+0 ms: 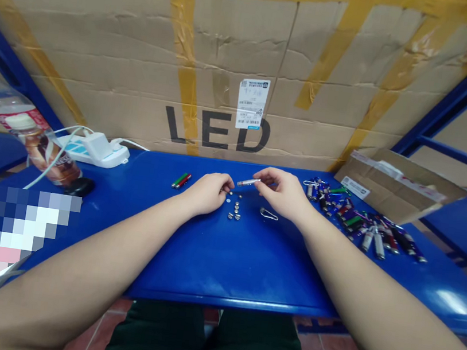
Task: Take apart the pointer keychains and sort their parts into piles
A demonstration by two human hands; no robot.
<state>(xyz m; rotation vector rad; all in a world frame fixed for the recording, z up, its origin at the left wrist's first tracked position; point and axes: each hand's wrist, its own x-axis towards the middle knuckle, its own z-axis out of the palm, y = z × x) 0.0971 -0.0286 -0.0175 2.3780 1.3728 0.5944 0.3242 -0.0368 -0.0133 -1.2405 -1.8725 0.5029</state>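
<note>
My right hand (281, 192) pinches a slim silver keychain laser light (248, 182) between its fingertips, holding it level above the blue table top (238, 268). My left hand (209, 192) is curled close to the light's left end. Its fingertips hide whether they hold anything small. Below the hands lie several small button cells (234, 210). A metal carabiner clip (269, 214) rests just under my right hand, apart from it. Left of my left hand lie two slim pointer lights, green and red (181, 180).
A heap of several coloured keychain lights (361, 219) covers the table's right side. A white power strip with cables (98, 150) and a plastic bottle (26, 134) stand at the left. A flattened cardboard box (388, 185) lies at the back right, against a taped cardboard wall (233, 53).
</note>
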